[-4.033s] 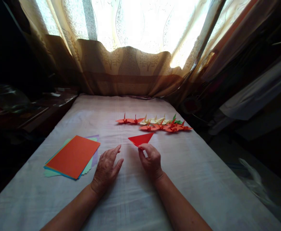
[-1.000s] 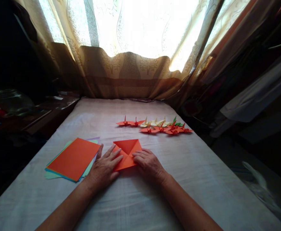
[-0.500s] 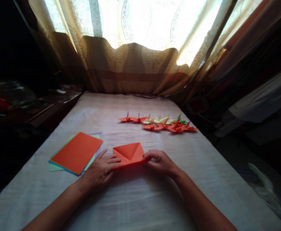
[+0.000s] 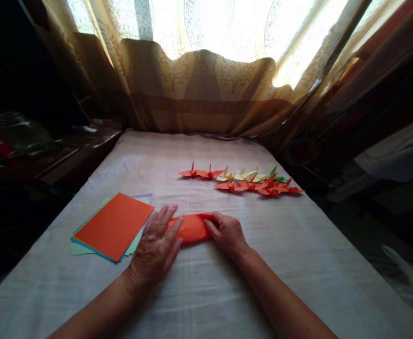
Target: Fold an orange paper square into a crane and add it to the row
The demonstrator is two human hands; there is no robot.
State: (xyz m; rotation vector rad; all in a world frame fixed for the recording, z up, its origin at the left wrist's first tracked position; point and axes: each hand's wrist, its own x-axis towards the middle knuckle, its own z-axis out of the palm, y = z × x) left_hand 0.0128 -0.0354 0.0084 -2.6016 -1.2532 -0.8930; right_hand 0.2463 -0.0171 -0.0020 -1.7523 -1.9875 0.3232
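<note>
White cloth covers your table. At its 9 o'clock lies the coloured paper stack; origami cranes line 1 o'clock. Your left hand and right hand press flat, ungripping, on the folded orange sheet at centre.

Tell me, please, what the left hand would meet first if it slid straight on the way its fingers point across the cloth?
The left hand points up and slightly right, fingertips already on the folded orange paper. Beyond the paper lies bare cloth, then probably the leftmost red cranes, though depth is hard to judge.
</note>
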